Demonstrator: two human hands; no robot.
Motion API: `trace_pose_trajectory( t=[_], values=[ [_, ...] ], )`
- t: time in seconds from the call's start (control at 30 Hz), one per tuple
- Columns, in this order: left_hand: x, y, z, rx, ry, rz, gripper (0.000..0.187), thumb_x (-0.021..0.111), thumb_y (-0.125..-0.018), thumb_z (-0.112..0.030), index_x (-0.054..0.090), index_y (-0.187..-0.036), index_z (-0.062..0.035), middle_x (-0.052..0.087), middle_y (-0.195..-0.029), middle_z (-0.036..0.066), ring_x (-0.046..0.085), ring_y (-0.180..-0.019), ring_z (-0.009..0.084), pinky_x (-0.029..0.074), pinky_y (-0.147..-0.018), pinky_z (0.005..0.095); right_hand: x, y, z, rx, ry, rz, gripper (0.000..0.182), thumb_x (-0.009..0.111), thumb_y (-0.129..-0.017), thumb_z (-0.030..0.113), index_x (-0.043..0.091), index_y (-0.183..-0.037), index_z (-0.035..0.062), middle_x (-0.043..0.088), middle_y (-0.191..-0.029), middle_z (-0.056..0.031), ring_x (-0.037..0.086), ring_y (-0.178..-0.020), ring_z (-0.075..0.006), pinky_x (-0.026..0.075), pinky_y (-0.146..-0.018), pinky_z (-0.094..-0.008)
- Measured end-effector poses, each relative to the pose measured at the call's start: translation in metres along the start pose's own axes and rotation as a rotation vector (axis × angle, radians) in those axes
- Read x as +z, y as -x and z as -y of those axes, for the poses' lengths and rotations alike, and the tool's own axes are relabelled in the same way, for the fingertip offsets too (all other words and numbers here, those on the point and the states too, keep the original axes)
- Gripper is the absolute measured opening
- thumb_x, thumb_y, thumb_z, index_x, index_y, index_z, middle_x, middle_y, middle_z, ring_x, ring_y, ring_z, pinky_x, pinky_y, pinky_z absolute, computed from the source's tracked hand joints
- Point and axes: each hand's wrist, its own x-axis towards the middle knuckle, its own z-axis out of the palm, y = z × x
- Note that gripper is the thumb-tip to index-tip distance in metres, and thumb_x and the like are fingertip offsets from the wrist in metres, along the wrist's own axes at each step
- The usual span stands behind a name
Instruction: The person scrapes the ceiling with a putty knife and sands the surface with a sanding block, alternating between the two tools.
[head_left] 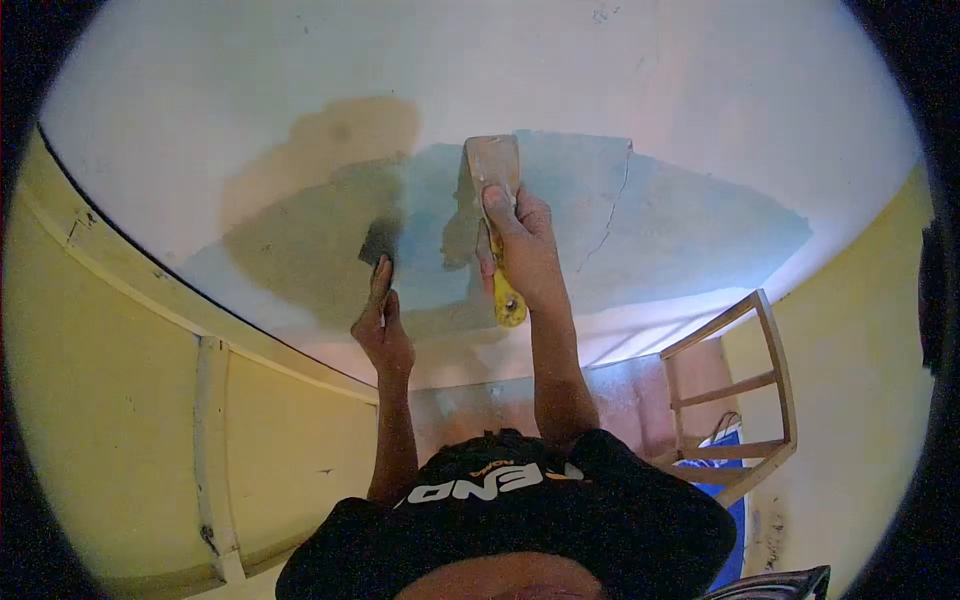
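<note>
My right hand [525, 250] is raised to the white ceiling [200, 90] and grips a putty knife [493, 170] by its yellow handle. The wide blade lies flat against a grey, wet-looking patch of filler [680, 225]. To the left, my left hand [380, 325] holds a small dark scraper [380, 243] up against the same patch, near its darker part. The two hands are about a hand's width apart. A thin crack [610, 210] runs through the patch to the right of the knife.
Yellow walls [110, 400] with pale trim curve round the ceiling on the left and right. A wooden frame [745, 395] stands at lower right, with something blue [735, 470] behind it. My black cap [510, 510] fills the bottom of the view.
</note>
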Motion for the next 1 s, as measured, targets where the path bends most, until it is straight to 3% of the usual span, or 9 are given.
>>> trace_pose_trajectory(
  t=[0.13,0.23,0.43,0.53,0.63,0.8,1.0],
  values=[
    [-0.005,0.000,-0.006,0.011,-0.108,0.003,0.041,0.052,-0.099,0.007,0.063,-0.137,-0.0028,0.062,-0.142,0.016,0.053,-0.138,0.0279,0.039,-0.115,0.0403,-0.001,-0.002,0.001,-0.059,-0.052,-0.010,0.037,0.055,-0.106,0.039,0.057,-0.100,0.0022,0.052,-0.057,-0.0028,0.047,-0.036,-0.0124,0.040,-0.033,-0.0284],
    [-0.004,0.001,-0.003,0.014,-0.035,0.015,0.040,0.052,-0.099,0.007,0.063,-0.137,-0.0022,0.062,-0.142,0.016,0.053,-0.138,0.0277,0.039,-0.115,0.0398,0.001,-0.004,-0.011,-0.124,-0.017,-0.035,0.036,0.054,-0.106,0.038,0.058,-0.104,0.0025,0.052,-0.057,-0.0026,0.047,-0.036,-0.0120,0.040,-0.033,-0.0284],
    [-0.001,0.000,0.002,0.158,0.010,0.015,0.039,0.052,-0.100,0.005,0.063,-0.136,-0.0014,0.062,-0.141,0.015,0.052,-0.138,0.0275,0.039,-0.115,0.0399,-0.003,-0.003,-0.001,-0.010,-0.044,-0.019,0.035,0.054,-0.106,0.037,0.060,-0.111,0.0034,0.054,-0.059,-0.0021,0.049,-0.037,-0.0122,0.041,-0.032,-0.0286],
    [-0.005,0.004,-0.013,0.047,-0.052,0.020,0.038,0.052,-0.100,0.004,0.063,-0.137,-0.0017,0.062,-0.141,0.015,0.052,-0.139,0.0278,0.040,-0.114,0.0402,-0.002,0.002,-0.004,-0.040,-0.020,-0.034,0.034,0.055,-0.106,0.037,0.060,-0.108,0.0036,0.056,-0.062,-0.0027,0.050,-0.037,-0.0126,0.041,-0.032,-0.0288],
    [-0.003,0.002,-0.010,0.107,-0.006,-0.008,0.040,0.052,-0.100,0.006,0.063,-0.137,-0.0021,0.062,-0.141,0.015,0.052,-0.138,0.0269,0.041,-0.114,0.0392,0.002,0.000,0.011,-0.015,-0.092,-0.001,0.034,0.056,-0.105,0.038,0.060,-0.106,0.0039,0.057,-0.064,-0.0032,0.049,-0.037,-0.0125,0.040,-0.033,-0.0287],
    [-0.006,0.003,-0.015,-0.002,-0.043,-0.024,0.044,0.053,-0.097,0.011,0.063,-0.137,-0.0034,0.062,-0.141,0.014,0.054,-0.137,0.0254,0.040,-0.114,0.0375,-0.002,-0.005,0.004,-0.027,-0.025,0.009,0.037,0.055,-0.106,0.039,0.060,-0.107,0.0020,0.057,-0.062,-0.0037,0.049,-0.037,-0.0123,0.039,-0.033,-0.0288],
    [-0.006,0.007,-0.011,0.103,-0.105,-0.013,0.045,0.052,-0.096,0.012,0.063,-0.137,-0.0039,0.062,-0.142,0.014,0.054,-0.137,0.0258,0.041,-0.114,0.0374,0.002,-0.003,-0.004,-0.048,-0.025,-0.024,0.037,0.055,-0.106,0.038,0.060,-0.107,0.0005,0.056,-0.061,-0.0044,0.049,-0.037,-0.0130,0.040,-0.033,-0.0293]
  ],
)
